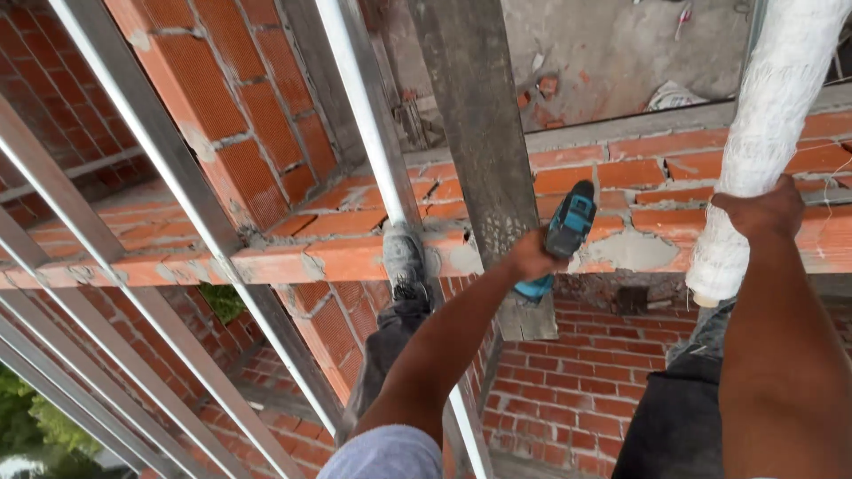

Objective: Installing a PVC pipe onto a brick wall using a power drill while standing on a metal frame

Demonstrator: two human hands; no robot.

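Note:
My left hand (531,257) is shut on the grip of a blue and black cordless drill (569,223), held against the right edge of a grey, cement-stained upright plank (468,124). My right hand (761,209) grips a thick white wrapped post (770,98) that rises at the right. My grey shoe (404,262) stands on the top of an orange brick wall (293,257), just left of the plank. My other leg, in dark trousers (688,399), hangs at the lower right.
Grey metal bars (169,160) slant across the left and centre. A second brick wall (657,168) runs behind the drill. A brick floor (577,390) lies far below, with greenery (35,426) at the lower left.

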